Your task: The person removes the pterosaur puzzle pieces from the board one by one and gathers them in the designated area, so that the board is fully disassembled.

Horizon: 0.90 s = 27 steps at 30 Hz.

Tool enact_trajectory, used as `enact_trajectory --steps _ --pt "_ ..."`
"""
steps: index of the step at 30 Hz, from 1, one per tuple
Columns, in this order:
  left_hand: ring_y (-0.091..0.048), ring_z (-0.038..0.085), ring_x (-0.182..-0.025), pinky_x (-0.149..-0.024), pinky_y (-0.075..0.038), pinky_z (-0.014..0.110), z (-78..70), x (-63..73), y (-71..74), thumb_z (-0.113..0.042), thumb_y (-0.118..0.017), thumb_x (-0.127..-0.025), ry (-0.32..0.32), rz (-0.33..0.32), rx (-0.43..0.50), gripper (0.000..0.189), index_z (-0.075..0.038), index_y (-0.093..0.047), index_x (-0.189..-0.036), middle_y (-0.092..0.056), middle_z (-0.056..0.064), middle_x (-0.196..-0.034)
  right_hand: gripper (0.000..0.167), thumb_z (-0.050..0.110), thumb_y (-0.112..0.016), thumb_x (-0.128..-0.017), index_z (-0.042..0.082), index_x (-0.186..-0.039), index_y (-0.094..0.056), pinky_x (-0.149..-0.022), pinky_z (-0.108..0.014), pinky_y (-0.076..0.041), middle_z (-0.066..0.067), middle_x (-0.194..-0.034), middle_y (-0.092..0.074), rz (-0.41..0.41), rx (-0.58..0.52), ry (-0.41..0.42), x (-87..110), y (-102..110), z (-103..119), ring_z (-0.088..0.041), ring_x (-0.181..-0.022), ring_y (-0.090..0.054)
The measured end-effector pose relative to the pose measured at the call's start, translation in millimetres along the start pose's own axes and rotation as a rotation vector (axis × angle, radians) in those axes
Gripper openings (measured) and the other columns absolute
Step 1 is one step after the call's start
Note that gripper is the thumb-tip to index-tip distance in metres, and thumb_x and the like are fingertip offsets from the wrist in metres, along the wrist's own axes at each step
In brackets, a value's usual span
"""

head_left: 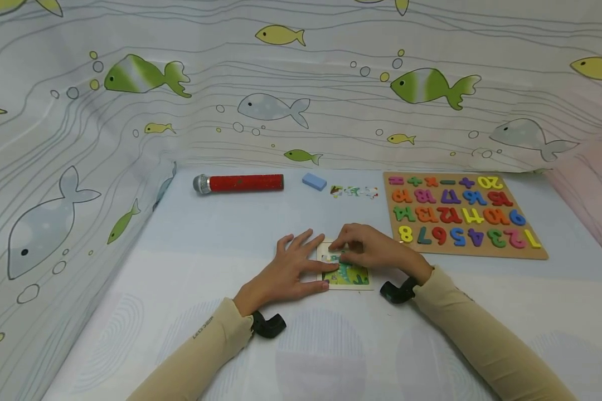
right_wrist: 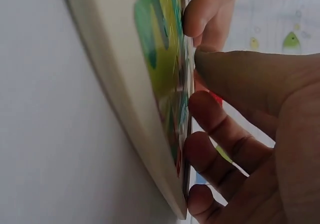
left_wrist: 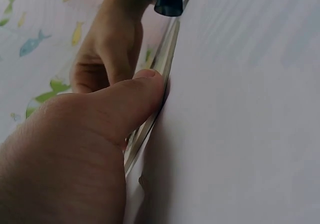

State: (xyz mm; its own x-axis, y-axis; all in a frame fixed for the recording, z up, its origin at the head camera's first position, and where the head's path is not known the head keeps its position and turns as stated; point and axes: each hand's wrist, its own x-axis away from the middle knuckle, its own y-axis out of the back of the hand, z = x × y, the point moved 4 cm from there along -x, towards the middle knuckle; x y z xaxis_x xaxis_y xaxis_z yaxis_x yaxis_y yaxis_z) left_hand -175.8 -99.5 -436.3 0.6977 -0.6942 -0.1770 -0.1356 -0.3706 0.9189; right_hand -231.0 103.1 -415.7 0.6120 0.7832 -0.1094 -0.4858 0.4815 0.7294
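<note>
A small jigsaw puzzle board with a pale frame and a green and yellow picture lies on the table. My left hand has its fingers spread, with fingertips over the board's left part. In the left wrist view the left thumb rests along the board's edge. My right hand reaches over the upper part, thumb and bent index finger set about a small puzzle piece. In the right wrist view the right hand's fingertips are right at the board's surface, and the piece is mostly hidden.
Several loose puzzle pieces lie behind the board, beside a blue block. A red microphone lies at the back left. A wooden number board with coloured numerals is at the right. A fish-print cloth rises behind.
</note>
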Motion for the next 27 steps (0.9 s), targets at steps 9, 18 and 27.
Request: enact_trajectory --steps 9,18,27 --pt "-0.025 0.037 -0.156 -0.116 -0.017 0.066 1.8 -2.0 2.1 -0.053 -0.07 -0.09 0.029 -0.05 0.07 0.034 -0.033 -0.068 -0.117 -0.042 0.01 -0.162 0.023 0.015 -0.079 -0.089 0.014 -0.112 -0.078 -0.075 -0.029 -0.039 -0.001 -0.103 -0.067 0.009 0.018 0.023 0.0 -1.4 4.6 -0.017 -0.085 -0.051" --pt "-0.025 0.034 -0.156 -0.117 -0.018 0.061 4.8 -4.1 2.0 -0.06 -0.064 -0.09 0.115 -0.049 0.027 0.053 -0.028 -0.059 -0.132 -0.043 -0.001 -0.161 0.021 0.018 -0.08 -0.089 0.017 -0.11 -0.079 -0.077 -0.029 -0.038 0.001 -0.104 -0.067 0.013 0.024 -0.021 -0.3 -2.2 4.6 -0.016 -0.086 -0.05" --pt "-0.019 0.037 -0.157 -0.115 -0.015 0.067 4.9 -1.8 0.8 -0.068 -0.055 -0.091 0.22 -0.018 -0.104 0.079 -0.027 -0.041 -0.157 -0.036 -0.008 -0.165 0.02 0.017 -0.078 -0.09 0.018 -0.11 -0.078 -0.083 -0.032 -0.038 0.003 -0.106 -0.067 0.013 0.043 -0.026 0.3 -4.6 7.0 -0.015 -0.095 -0.053"
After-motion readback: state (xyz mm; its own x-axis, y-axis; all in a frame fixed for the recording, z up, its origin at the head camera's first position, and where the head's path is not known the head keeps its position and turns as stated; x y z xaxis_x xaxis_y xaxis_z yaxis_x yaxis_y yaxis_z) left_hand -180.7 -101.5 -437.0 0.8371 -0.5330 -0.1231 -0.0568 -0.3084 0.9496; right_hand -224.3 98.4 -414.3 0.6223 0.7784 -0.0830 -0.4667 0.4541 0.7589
